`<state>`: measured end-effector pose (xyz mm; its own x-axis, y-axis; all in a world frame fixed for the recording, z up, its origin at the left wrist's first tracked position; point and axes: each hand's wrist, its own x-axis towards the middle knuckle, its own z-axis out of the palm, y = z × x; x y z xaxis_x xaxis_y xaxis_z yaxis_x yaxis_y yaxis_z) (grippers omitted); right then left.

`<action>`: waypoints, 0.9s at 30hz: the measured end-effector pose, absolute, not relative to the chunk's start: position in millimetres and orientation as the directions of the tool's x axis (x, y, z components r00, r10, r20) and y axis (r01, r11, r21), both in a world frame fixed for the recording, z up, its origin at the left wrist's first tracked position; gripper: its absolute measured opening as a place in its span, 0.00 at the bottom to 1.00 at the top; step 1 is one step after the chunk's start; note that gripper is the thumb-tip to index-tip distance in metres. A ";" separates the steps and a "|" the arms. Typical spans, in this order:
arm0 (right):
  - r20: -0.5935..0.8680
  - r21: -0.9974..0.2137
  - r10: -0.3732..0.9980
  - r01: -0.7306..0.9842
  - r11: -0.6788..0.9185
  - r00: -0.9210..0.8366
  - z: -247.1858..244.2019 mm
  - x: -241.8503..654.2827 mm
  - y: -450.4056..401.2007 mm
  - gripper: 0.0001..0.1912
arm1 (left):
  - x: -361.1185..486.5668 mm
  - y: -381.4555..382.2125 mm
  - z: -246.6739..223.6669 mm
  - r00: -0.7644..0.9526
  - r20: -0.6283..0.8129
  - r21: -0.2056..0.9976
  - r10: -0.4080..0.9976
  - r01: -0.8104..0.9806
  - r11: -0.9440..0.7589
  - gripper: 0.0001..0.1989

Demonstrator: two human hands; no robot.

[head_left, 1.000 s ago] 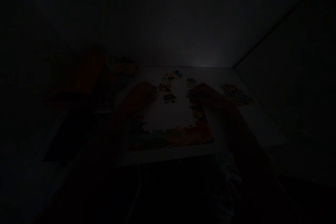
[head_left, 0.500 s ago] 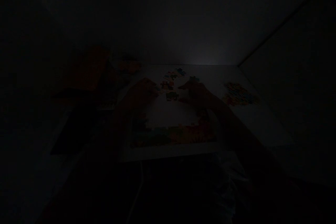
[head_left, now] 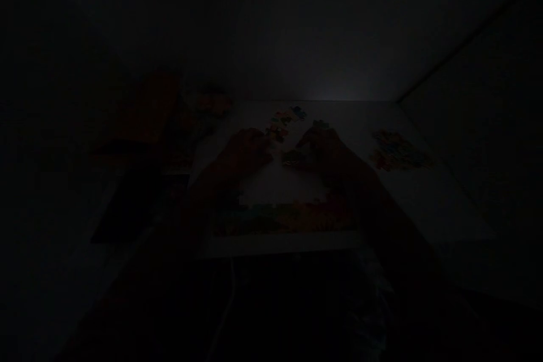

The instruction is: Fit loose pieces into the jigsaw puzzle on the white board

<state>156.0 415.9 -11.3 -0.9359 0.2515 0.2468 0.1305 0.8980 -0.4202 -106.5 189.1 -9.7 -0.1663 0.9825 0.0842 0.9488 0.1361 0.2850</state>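
Note:
The picture is very dark. My left hand (head_left: 246, 150) is over the white board, thumb and fingers apart, beside a small cluster of jigsaw pieces (head_left: 276, 133). Opposite it, my right hand (head_left: 324, 150) has its thumb and finger at a dark green jigsaw piece (head_left: 293, 158), seemingly gripping its right edge. Another greenish piece (head_left: 321, 124) lies just beyond the right knuckles. Nearer to me, a joined strip of the jigsaw puzzle (head_left: 284, 218) runs along the front, its sides partly hidden by my forearms.
A heap of loose jigsaw pieces (head_left: 399, 150) lies on the right of the white surface (head_left: 445, 215). Several pieces, one blue (head_left: 298, 113), sit at the back. On the left are an orange object (head_left: 148, 107) and a dark flat object (head_left: 127, 209). A pale cable (head_left: 229, 300) hangs below the front edge.
The view has shifted, moving the scene slightly rightward. The dark green piece has come closer to my right thumb, which now touches or overlaps it. My left hand remains beside the cluster.

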 end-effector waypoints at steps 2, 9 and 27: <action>0.294 -0.409 0.271 0.135 0.902 -0.916 -5.9 160.3 417.8 0.28 | -105.4 187.6 -12.0 -0.144 0.083 0.296 0.986 0.948 0.114 0.26; 0.408 -0.369 0.274 0.118 0.922 -0.871 0.8 154.1 401.3 0.31 | -98.5 186.3 -4.8 -0.081 0.273 0.360 0.959 0.933 -0.023 0.49; 0.374 -0.367 0.198 0.052 0.929 -0.906 -14.5 146.8 387.6 0.38 | -135.7 176.0 14.6 -0.273 0.485 0.549 0.831 0.835 -0.046 0.34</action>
<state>146.8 387.6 -14.5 -0.9060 0.1983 0.3740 0.0520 0.9290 -0.3665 -135.7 176.0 14.6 -0.2731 0.8305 0.4854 0.8346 -0.0464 0.5489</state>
